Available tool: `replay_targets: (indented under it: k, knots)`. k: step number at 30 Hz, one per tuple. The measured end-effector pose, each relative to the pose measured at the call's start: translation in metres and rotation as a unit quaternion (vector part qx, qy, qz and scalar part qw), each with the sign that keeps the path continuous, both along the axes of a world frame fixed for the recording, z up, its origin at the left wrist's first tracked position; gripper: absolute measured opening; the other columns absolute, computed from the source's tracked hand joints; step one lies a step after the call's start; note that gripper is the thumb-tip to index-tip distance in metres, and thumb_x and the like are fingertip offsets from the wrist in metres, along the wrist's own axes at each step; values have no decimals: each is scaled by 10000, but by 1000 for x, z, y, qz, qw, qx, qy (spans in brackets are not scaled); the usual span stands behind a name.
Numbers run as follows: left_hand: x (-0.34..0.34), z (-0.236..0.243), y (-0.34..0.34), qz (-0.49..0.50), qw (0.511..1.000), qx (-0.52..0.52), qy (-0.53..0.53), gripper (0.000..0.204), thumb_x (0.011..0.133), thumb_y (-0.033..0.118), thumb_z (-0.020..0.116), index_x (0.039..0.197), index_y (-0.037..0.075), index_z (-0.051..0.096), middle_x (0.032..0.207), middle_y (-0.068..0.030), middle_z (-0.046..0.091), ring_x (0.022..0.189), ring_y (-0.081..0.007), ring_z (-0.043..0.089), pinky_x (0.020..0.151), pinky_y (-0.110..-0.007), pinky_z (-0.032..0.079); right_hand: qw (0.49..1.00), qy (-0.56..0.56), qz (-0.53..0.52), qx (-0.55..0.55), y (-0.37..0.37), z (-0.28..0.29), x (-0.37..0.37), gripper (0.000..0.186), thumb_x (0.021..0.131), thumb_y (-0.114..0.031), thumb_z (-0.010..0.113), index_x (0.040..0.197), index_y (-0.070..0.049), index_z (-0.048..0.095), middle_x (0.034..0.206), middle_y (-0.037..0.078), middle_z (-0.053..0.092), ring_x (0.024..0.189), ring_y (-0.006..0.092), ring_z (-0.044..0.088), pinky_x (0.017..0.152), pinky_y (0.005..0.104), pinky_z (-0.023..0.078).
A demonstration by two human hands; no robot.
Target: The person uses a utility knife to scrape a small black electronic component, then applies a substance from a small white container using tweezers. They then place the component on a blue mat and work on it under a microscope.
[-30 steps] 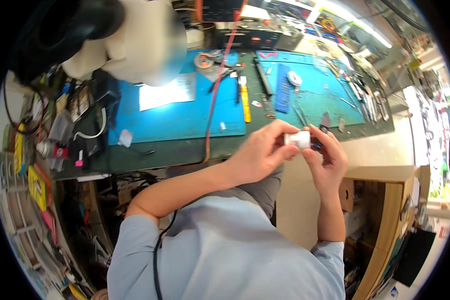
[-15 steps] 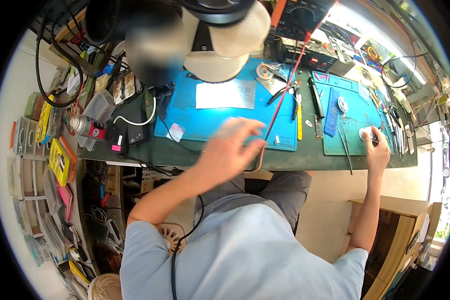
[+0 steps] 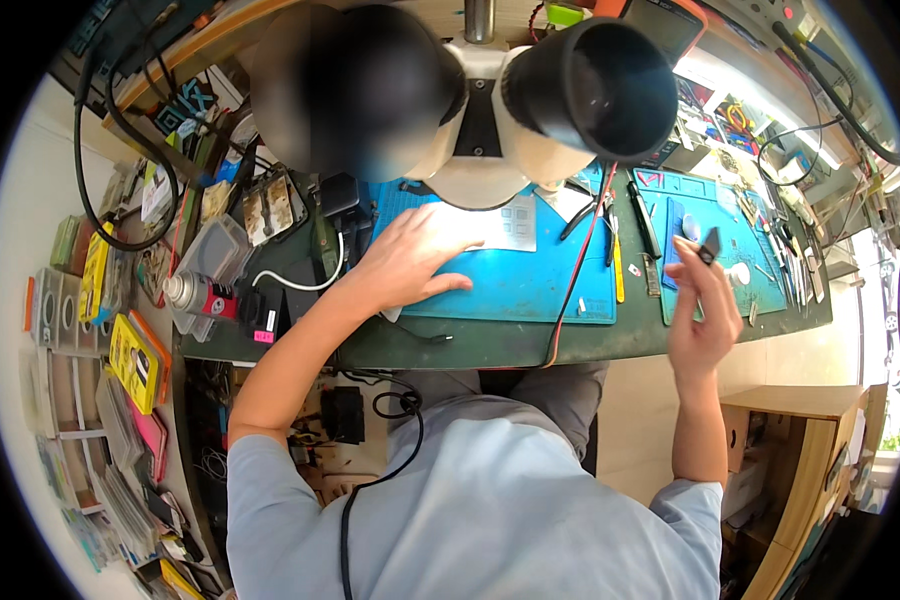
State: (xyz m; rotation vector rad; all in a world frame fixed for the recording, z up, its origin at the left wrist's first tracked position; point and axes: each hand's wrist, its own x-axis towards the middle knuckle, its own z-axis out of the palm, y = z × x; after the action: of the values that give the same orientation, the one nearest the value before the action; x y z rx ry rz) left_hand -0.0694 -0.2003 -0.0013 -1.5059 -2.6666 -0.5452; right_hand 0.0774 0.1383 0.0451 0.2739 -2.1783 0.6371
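Note:
My left hand [image 3: 410, 258] lies over the blue mat [image 3: 510, 290] with its fingers stretched out and thumb apart. Its fingertips reach the shiny metal sheet [image 3: 515, 228], which has small square patterns; whether they press on it is hard to tell. Above the right-hand blue mat [image 3: 685, 308], my right hand [image 3: 708, 325] is raised, its fingers pinching a small dark tool with a flat, angled tip [image 3: 710, 246]. Beyond that hand, a small white round item [image 3: 738, 273] rests on the mat.
A microscope [image 3: 480, 130] overhangs the sheet, its eyepieces close to me. Between the mats lie pliers [image 3: 582, 215], a yellow-handled tool [image 3: 618, 270] and a red cable [image 3: 582, 270]. Tweezers and slim tools [image 3: 795, 255] line the right; a spray can [image 3: 200, 296] lies left.
My left hand has moved left and forward to the metal sheet. My right hand has left the white round item, moving left with the dark tool now visible. The view has shifted, bringing the eyepieces in.

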Motion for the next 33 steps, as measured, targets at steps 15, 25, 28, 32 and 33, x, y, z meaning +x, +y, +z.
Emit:
replay_targets:
  k: [15,25,28,32,33]
  knots:
    - [-11,-25,-9,-4,998,66,-17,424,921,379,742,1260,126,720,1278,-145,654,1220,-366,543,1078,-494,398,970,-227,72,40,-104,-51,-92,193,909,-96,677,1087,-45,732,967,172,708,872,384,696,776,467,568]
    - [-6,-8,0,-25,981,152,-121,515,829,249,736,1313,82,685,1371,-215,643,1355,-459,501,1108,-617,362,925,-352,124,-71,-57,-58,-117,376,958,-164,670,1314,-46,642,1306,206,625,1287,358,534,1117,484,388]
    - [-4,-1,-8,-30,980,168,-103,504,839,254,724,1304,65,685,1357,-215,653,1346,-454,512,1103,-617,368,948,-302,89,-38,-68,-67,-158,373,959,-165,669,1311,-46,643,1297,206,627,1276,359,537,1108,484,391]
    - [-6,3,-1,-34,963,235,-129,498,863,258,707,1314,48,671,1356,-210,655,1330,-436,535,1095,-597,388,958,-281,55,-18,-68,-72,-180,367,961,-166,667,1307,-46,644,1284,207,629,1261,360,542,1097,483,395]
    - [-2,3,0,-20,956,258,-142,497,869,259,703,1316,44,668,1356,-209,655,1326,-431,540,1093,-592,393,957,-283,61,-17,-70,-74,-182,366,961,-167,667,1306,-46,645,1280,207,629,1257,360,543,1094,483,396]
